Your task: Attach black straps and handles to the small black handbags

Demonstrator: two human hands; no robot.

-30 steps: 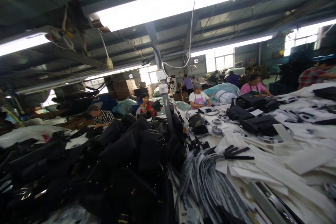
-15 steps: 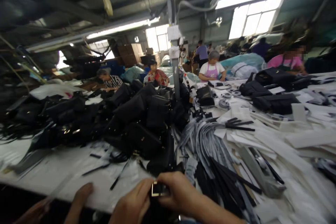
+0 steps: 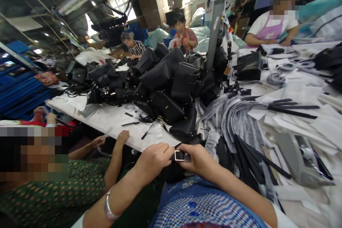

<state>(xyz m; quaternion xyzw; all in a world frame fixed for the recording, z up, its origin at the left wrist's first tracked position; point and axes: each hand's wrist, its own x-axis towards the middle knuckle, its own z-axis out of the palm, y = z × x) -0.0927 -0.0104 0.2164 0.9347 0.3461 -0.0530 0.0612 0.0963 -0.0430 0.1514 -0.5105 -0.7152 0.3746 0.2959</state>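
In front of my lap I hold a black strap with a rectangular metal buckle (image 3: 175, 155) between my two hands. My left hand (image 3: 156, 158) has its fingers closed on the strap just left of the buckle. On the other side my right hand (image 3: 199, 159) grips the strap right of the buckle between thumb and fingers. Dark material hangs below the hands; its shape is unclear. Close beyond them lies a pile of black handbags (image 3: 167, 107) with small gold fittings.
A bundle of wrapped grey straps (image 3: 237, 121), loose black straps (image 3: 247, 153) and a grey tape dispenser (image 3: 299, 160) lie to the right. At my left sits a co-worker in a dotted green top (image 3: 58, 185), hands at the edge of the white table (image 3: 88, 115). A metal post (image 3: 213, 39) rises mid-table.
The view has turned left and tilted down, so the co-worker at my left and my blue apron now show. Both hands still hold the buckled strap.
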